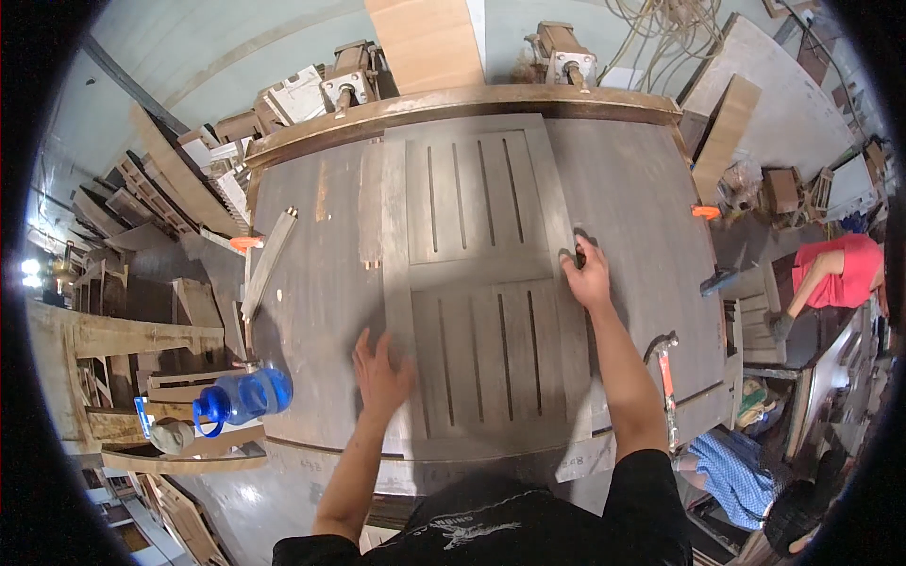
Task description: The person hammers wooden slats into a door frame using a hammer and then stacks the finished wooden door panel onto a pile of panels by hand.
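Note:
A grey-brown wooden door panel [481, 272] with slotted upper and lower sections lies flat on the worktable in front of me. My left hand [382, 374] is beside the panel's lower left edge, fingers spread and slightly blurred. At the panel's right edge is my right hand [589, 274], its thumb and fingers bent but apart, with a dark gap or shadow between them. Whether those fingertips press on the edge is unclear. A narrow wooden strip [370, 212] runs along the panel's upper left side.
A hammer [666, 373] lies at the table's right, and a loose wood piece [270, 259] at its left. Two cylinders [347, 80] stand behind the back rail [453, 99]. A blue water jug [247, 396] sits at lower left. Two other people are on the right, one in red shorts [835, 271].

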`<state>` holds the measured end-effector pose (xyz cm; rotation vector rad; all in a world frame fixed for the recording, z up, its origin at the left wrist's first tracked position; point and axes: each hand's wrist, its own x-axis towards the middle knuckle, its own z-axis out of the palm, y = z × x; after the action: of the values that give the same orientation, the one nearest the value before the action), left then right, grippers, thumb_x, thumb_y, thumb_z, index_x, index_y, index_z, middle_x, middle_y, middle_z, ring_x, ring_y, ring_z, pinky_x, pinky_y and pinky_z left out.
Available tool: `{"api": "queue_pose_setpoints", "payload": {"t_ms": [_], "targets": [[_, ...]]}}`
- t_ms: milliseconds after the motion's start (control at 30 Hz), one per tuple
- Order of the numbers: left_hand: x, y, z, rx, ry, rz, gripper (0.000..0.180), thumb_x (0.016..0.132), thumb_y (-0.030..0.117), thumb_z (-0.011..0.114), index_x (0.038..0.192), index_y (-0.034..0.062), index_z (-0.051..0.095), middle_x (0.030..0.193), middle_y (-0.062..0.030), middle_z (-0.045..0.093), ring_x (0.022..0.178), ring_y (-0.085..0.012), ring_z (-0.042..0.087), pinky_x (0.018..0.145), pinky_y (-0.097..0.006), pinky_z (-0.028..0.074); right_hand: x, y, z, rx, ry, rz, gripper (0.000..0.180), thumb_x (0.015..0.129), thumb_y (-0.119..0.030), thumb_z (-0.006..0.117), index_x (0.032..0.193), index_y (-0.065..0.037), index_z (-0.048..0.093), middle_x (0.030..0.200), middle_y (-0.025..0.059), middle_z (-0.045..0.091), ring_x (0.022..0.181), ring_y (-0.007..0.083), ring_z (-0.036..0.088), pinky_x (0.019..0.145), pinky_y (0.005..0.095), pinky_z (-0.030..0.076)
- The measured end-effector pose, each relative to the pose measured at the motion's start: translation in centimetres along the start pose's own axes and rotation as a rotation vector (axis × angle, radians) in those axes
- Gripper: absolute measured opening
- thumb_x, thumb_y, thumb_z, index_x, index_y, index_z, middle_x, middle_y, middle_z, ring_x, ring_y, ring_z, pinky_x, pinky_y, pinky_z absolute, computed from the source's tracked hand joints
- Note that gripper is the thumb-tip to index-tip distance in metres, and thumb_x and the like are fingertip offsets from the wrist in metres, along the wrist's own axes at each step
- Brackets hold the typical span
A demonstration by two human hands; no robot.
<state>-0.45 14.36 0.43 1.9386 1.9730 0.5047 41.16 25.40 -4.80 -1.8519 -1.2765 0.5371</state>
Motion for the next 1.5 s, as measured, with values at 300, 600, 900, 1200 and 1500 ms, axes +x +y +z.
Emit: {"api": "queue_pose_setpoints", "payload": {"t_ms": [300,600,900,1200,1500], "targets": [[20.1,0.9,5.7,0.200,0.221,-0.119,0.076,0.085,0.061,0.062,0.147,0.0213,0.043,0.151,-0.0294,0.030,0.134,-0.0464,0.034,0.108,-0.061,0.026,2.4,-2.7,5.6,-0.168,0.303,-0.238,0.041,0.079,-0.033,0.078,0.108,-0.005,0.069,0.108,0.0178,0.063,0.102,0.0353,0.058,0.090,0.0471,0.046],[20.7,1.9,6.5,0.203,0.255,-0.140,0.069,0.085,0.056,0.061,0.142,0.0189,0.049,0.150,-0.0282,0.032,0.121,-0.0399,0.042,0.103,-0.047,0.032,1.8,-4.1,5.4,-0.419,0.296,-0.109,0.041,0.081,-0.028,0.076,0.120,-0.018,0.069,0.112,0.0089,0.060,0.102,0.0316,0.057,0.090,0.0436,0.047],[20.4,2.2,6.0,0.255,0.178,-0.172,0.071,0.086,0.059,0.058,0.146,0.0218,0.046,0.152,-0.0262,0.030,0.123,-0.0388,0.040,0.104,-0.047,0.031,1.7,-3.6,5.4,-0.429,0.358,-0.176,0.040,0.079,-0.025,0.077,0.117,-0.018,0.069,0.108,0.0092,0.059,0.100,0.0324,0.056,0.087,0.0442,0.047],[20.4,1.5,6.5,0.287,0.216,-0.128,0.069,0.086,0.059,0.059,0.144,0.0227,0.048,0.152,-0.0249,0.031,0.123,-0.0393,0.041,0.103,-0.048,0.032,1.7,-3.5,5.1,-0.389,0.368,-0.215,0.038,0.079,-0.023,0.077,0.116,-0.017,0.070,0.106,0.0102,0.059,0.094,0.0321,0.056,0.082,0.0442,0.047],[20.2,1.5,6.6,0.274,0.243,-0.122,0.068,0.087,0.058,0.059,0.143,0.0216,0.049,0.151,-0.0260,0.032,0.121,-0.0403,0.041,0.103,-0.049,0.032,1.6,-3.6,5.3,-0.398,0.369,-0.213,0.038,0.079,-0.024,0.077,0.115,-0.017,0.069,0.106,0.0113,0.058,0.094,0.0329,0.056,0.082,0.0445,0.046]]}}
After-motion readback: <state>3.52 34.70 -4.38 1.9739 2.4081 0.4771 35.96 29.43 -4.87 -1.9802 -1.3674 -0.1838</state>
